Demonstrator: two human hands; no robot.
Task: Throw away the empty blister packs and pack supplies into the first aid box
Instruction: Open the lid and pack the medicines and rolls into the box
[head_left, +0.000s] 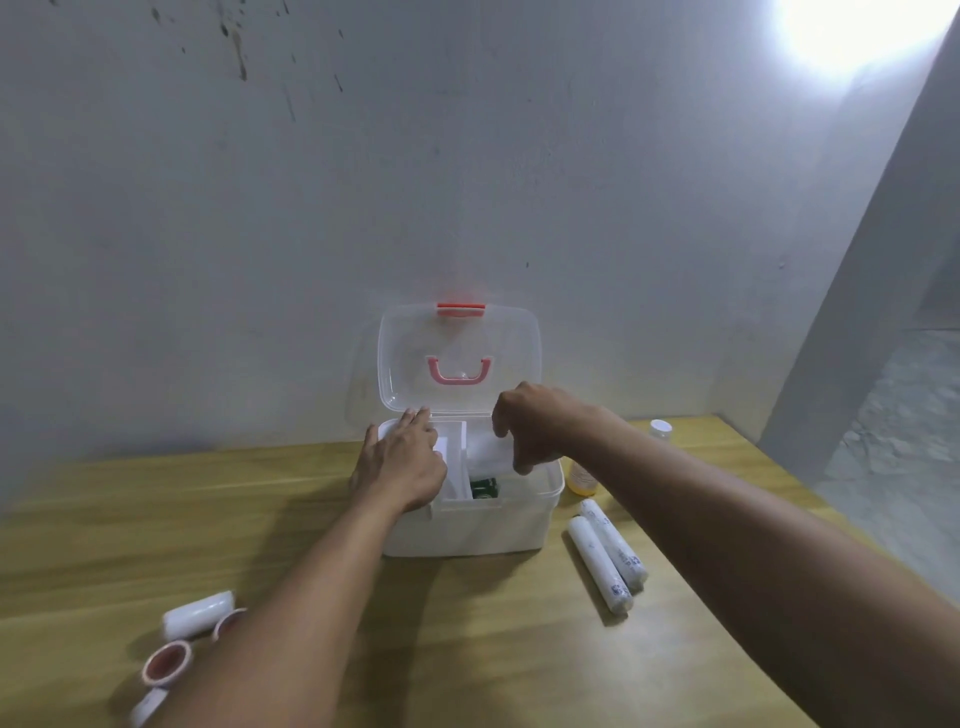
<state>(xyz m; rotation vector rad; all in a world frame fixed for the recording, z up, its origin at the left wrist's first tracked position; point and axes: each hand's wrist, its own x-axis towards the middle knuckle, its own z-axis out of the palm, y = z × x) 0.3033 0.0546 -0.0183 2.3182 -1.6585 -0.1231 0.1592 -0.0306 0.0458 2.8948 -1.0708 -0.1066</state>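
A white translucent first aid box stands on the wooden table with its clear lid raised against the wall; the lid has a pink handle and an orange latch. My left hand lies flat over the box's left compartment, fingers spread on a white item. Above the right compartment my right hand hovers with fingers curled downward, touching a white tray edge; whether it grips anything I cannot tell. Inside the box lies a green packet. Right of the box lie two white wrapped rolls.
A yellow bottle and a white-capped bottle stand right of the box. Tape rolls and a white bandage roll lie at the front left. The wall is just behind the box; the table's edge runs diagonally at right.
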